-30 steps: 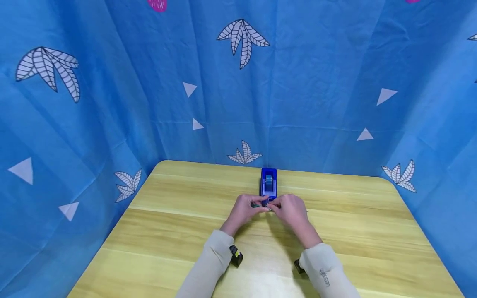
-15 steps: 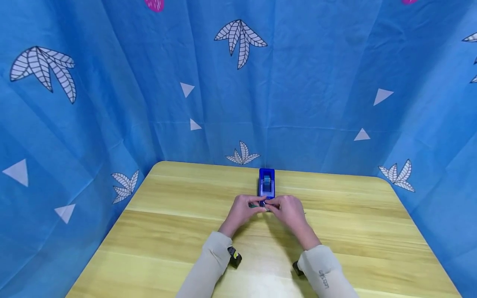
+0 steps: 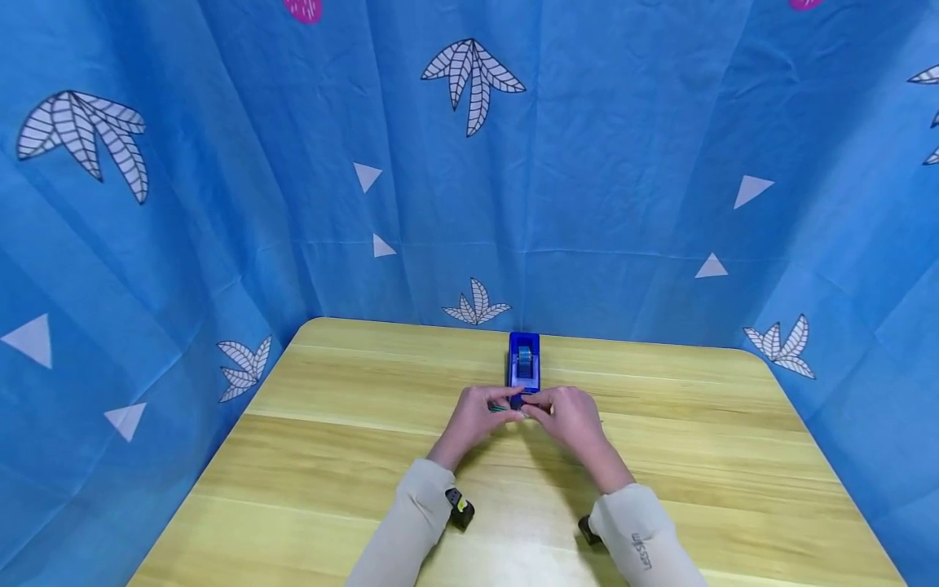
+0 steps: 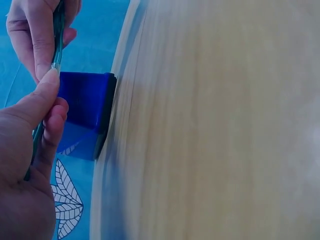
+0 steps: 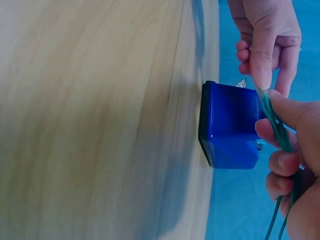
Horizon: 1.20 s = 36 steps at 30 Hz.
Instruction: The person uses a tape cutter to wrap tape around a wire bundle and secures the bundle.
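Note:
A bundle of thin green wires (image 5: 276,125) runs between the two hands, just in front of a blue tape dispenser (image 3: 535,383). My left hand (image 3: 477,416) pinches the bundle between thumb and fingers. Close against it, my right hand (image 3: 574,417) pinches the same bundle with thumb and forefinger, its other fingers curled, as the right wrist view shows. Where the fingertips meet, a small clear, whitish strip shows on the wires; the fingers hide most of it. Loose wire ends hang below the right hand. The dispenser stands upright with a tape roll (image 3: 525,359) in it.
The wooden table (image 3: 330,456) reaches back to a blue patterned curtain (image 3: 616,163), which also hangs at both sides. Small black devices (image 3: 460,509) sit at the wrists by the light sleeves (image 3: 414,514).
Both hands stay together at the same place, with only slight finger movement at the pinch. The head view has shifted a little.

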{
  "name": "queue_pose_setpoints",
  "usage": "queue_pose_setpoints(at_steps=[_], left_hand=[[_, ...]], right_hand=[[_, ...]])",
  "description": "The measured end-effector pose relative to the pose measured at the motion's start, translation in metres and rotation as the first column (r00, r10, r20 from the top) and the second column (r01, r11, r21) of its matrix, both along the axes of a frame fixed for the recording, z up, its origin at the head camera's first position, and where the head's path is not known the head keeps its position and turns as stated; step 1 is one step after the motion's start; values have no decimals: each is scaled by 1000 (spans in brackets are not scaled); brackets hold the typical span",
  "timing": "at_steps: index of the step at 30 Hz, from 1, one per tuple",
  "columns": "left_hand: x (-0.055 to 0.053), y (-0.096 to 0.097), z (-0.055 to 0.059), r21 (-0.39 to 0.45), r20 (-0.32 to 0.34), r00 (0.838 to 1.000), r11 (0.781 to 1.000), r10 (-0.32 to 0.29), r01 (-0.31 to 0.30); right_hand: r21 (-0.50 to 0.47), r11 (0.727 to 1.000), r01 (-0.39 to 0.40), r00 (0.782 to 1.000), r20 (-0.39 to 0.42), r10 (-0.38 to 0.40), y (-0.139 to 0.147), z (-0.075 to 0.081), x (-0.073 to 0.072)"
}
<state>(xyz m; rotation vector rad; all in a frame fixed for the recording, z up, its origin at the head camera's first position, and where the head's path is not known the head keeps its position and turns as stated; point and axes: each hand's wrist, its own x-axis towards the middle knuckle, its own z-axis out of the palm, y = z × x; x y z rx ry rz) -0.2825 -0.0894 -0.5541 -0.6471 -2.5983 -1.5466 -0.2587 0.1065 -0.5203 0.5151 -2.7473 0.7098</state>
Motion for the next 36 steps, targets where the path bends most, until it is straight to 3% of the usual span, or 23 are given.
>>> queue_pose_setpoints(at_steps=[5,9,16,19,21,30,36], left_hand=[[2,-3,4,12,-10,1000,1000,-3,4],[3,-7,5,56,29,999,998,-24,23],[15,-15,8,255,213,973,966,-91,35],[19,-14,9,315,251,964,949,-93,10],[21,-13,10,337,261,962,941,-84,-9],[21,-12,10,353,230,972,935,-54,-31],[20,-9,9,368,195,980,929,-46,-30]], right_hand=[[-43,999,-8,999,-47,6,2,-1,2],[-72,997,-37,986,-168,24,6,-1,6],[-44,993,-112,902,-425,83,12,-3,9],[-43,987,-154,866,-488,114,13,-5,9],[-41,985,-169,852,-507,125,13,-6,10],[5,990,-137,865,-487,122,12,-7,12],[9,993,-121,887,-449,112,11,-6,13]])
